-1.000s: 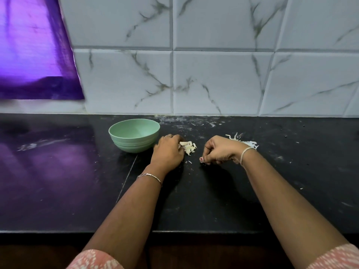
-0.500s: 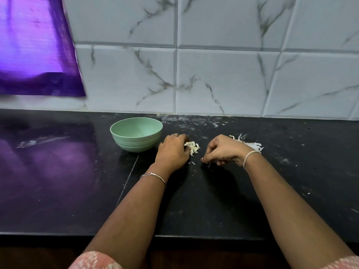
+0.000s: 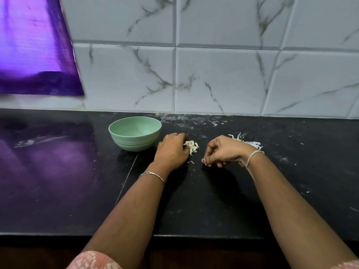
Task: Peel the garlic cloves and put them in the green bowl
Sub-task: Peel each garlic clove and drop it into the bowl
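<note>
Fingers (image 3: 181, 136) of my left hand (image 3: 172, 151) clamp the garlic cloves (image 3: 192, 146); right hand (image 3: 223, 152) curled, contents unclear. At ten o'clock the green bowl (image 3: 134, 141) looks empty, so nearly everything remains.

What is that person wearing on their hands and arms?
The left hand has a thin ring on one finger and a slim silver bracelet at the wrist. The right hand has a pale band round its wrist and a painted nail. Pink sleeves with a pale pattern show at the bottom edge.
</note>
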### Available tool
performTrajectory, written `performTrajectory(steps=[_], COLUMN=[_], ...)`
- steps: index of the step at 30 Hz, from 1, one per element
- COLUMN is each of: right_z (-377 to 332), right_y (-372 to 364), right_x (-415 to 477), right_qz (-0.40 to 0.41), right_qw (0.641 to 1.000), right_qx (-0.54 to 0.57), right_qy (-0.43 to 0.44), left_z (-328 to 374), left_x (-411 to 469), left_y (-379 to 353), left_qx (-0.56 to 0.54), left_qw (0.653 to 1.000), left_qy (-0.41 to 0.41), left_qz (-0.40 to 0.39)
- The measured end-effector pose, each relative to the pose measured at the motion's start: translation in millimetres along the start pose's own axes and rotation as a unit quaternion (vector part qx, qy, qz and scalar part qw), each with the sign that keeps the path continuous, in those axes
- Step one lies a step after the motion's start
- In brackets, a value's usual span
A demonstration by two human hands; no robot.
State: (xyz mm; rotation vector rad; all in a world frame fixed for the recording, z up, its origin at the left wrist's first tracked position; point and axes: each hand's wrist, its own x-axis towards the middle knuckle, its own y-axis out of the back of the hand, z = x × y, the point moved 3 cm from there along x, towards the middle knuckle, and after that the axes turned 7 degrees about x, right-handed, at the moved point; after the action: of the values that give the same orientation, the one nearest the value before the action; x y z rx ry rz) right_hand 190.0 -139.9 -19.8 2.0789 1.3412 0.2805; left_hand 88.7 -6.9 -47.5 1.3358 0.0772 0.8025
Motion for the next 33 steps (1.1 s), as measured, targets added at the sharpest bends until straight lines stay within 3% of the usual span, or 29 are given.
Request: performTrajectory(steps=[6, 13, 19, 27, 33], right_z=[2.9, 6.9, -3.2, -50.6, 1.6], right_y=[3.0, 18.9, 35.4, 60.7, 2.2], right_x=[2.5, 0.6, 0.1, -2.8, 17.8], right_qz=[0.024, 0.050, 0.049, 0.115, 0.061], right_qw=[1.000, 0.986, 0.977, 0.949, 0.995], right_qx=[0.016, 0.156, 0.208, 0.280, 0.072], right_qy=[0.002, 0.013, 0.003, 0.087, -0.038], left_z=[-1.3, -0.9, -0.5, -0.9, 0.3], left_x=[-0.9, -1.1, 0.4, -0.1, -1.0], left_y=[1.5, 3.4, 2.2, 2.5, 1.3], left_qx=[-0.009, -0.008, -0.008, -0.007, -0.005], left_qw=[1.000, 1.000, 1.000, 1.000, 1.000], left_qy=[0.001, -0.001, -0.003, -0.003, -0.002], left_qz=[0.002, 0.000, 0.001, 0.006, 0.005])
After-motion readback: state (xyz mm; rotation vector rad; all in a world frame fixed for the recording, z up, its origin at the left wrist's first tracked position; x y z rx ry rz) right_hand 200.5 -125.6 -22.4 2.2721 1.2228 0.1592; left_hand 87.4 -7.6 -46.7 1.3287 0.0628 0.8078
